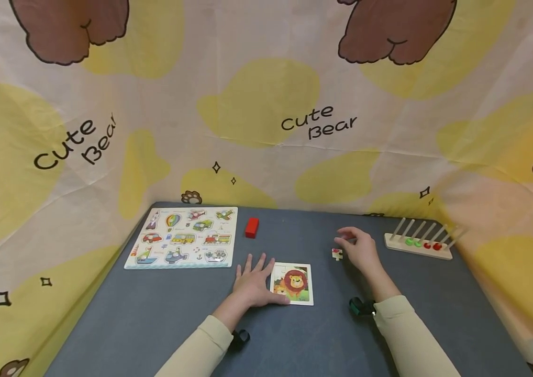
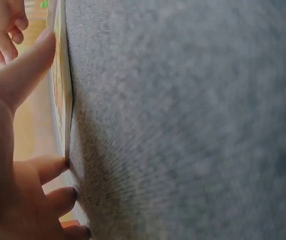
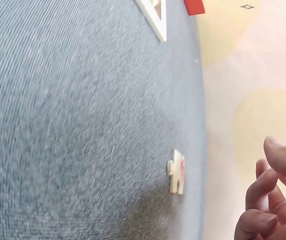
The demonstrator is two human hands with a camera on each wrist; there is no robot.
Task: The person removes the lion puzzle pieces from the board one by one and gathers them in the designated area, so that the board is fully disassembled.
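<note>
A lion jigsaw puzzle [image 1: 297,283] in a white frame lies flat on the dark table. My left hand [image 1: 253,285] rests at its left side with fingers spread. The left wrist view shows the thumb [image 2: 30,62] over the frame's edge and the index finger [image 2: 50,167] touching a corner of the frame. To the right of the puzzle, a loose jigsaw piece [image 1: 337,254] lies on the table. My right hand [image 1: 362,251] hovers just beside and above it, fingers loosely bent. In the right wrist view, that hand is apart from the piece [image 3: 177,172] and holds nothing.
A vehicle puzzle board [image 1: 186,251] lies at the back left, with a red block [image 1: 252,228] to its right. At the back right stands a wooden peg rack [image 1: 417,247] with green and red beads. A printed cloth [image 1: 257,157] hangs behind the table.
</note>
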